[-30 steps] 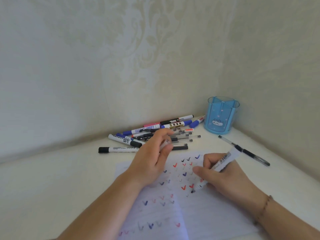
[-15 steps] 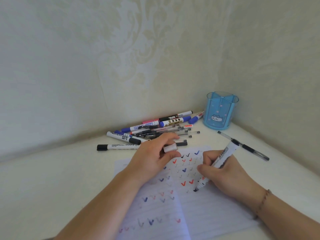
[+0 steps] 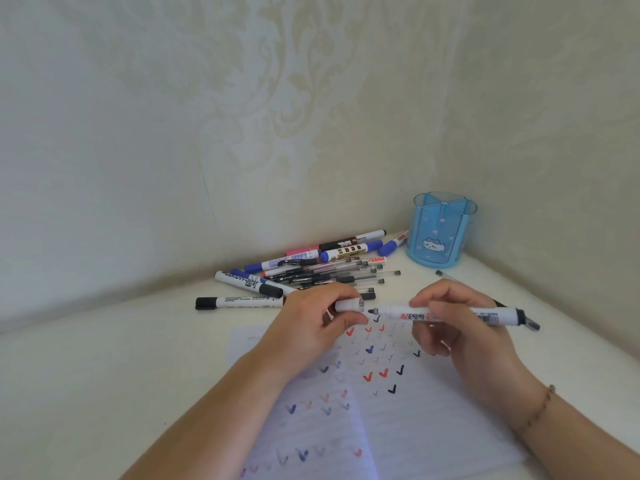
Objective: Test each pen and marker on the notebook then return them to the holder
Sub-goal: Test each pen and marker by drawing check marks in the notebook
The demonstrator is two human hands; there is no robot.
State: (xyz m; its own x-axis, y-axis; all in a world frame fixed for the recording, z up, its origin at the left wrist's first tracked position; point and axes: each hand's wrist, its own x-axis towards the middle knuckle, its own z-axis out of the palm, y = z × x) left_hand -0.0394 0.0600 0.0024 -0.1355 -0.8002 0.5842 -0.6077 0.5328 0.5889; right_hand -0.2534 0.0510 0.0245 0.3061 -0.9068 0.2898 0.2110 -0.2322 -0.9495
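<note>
My right hand (image 3: 460, 327) pinches a white marker (image 3: 446, 315), held level above the notebook with its dark tip pointing left. My left hand (image 3: 311, 327) grips the marker's white cap (image 3: 349, 305), whose open end faces the tip a short gap away. Below both hands lies the open lined notebook (image 3: 398, 424), covered with red, blue and black check marks. A pile of pens and markers (image 3: 311, 268) lies behind my hands. The blue translucent holder (image 3: 440, 233) stands in the corner at the right, with nothing seen in it.
A black-capped white marker (image 3: 239, 302) lies apart at the left of the pile. A slim dark pen (image 3: 531, 323) lies on the table behind my right hand, mostly hidden. Walls close the table at the back and right.
My right hand lifted the marker off the page and turned it level, tip to the left. My left hand brought the cap up close to the tip. A new black check mark shows.
</note>
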